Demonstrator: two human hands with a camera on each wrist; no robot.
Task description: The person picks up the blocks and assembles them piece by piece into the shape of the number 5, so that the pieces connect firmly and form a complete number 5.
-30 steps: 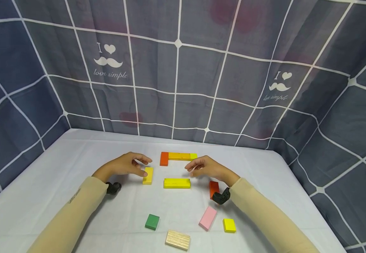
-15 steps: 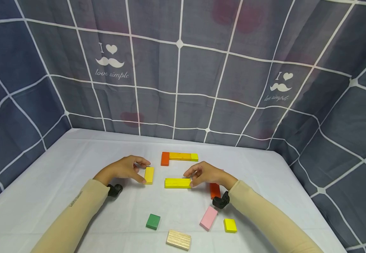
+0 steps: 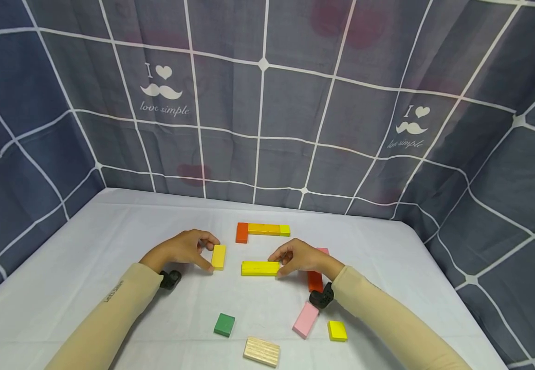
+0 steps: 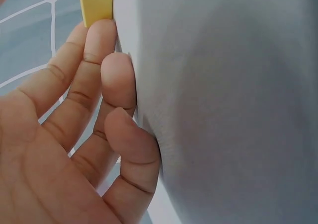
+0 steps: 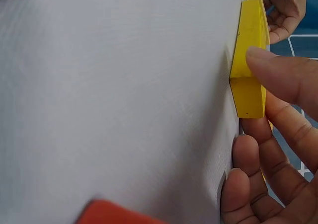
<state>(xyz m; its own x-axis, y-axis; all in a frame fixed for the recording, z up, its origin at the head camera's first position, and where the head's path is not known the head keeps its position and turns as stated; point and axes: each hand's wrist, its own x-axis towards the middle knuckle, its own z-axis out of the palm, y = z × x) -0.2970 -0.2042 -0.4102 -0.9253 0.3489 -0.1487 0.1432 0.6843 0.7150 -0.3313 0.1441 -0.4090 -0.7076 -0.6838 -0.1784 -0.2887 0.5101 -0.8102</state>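
My left hand (image 3: 183, 248) pinches a short yellow block (image 3: 218, 257), thumb at its near end and fingertips at its far end. In the left wrist view, the yellow block (image 4: 98, 4) meets a fingertip, while the other fingers rest low on the cloth. Just right of it lies a longer yellow block (image 3: 260, 268), whose right end my right hand (image 3: 298, 255) pinches. The right wrist view has the thumb on one side of that yellow block (image 5: 245, 60) and fingers behind it. Both blocks lie on the white cloth, apart from each other.
Farther back, an orange-red block (image 3: 241, 233), an orange-yellow block (image 3: 263, 229) and a lime block (image 3: 284, 230) form a row. Near the right wrist lie a red block (image 3: 315, 281) and a pink block (image 3: 306, 319). A small yellow block (image 3: 337, 331), green block (image 3: 224, 325) and plain wooden block (image 3: 261, 351) lie nearer.
My right hand has come down and forward onto the longer yellow block's right end and grips it. My left thumb has moved down to the short yellow block's near end.
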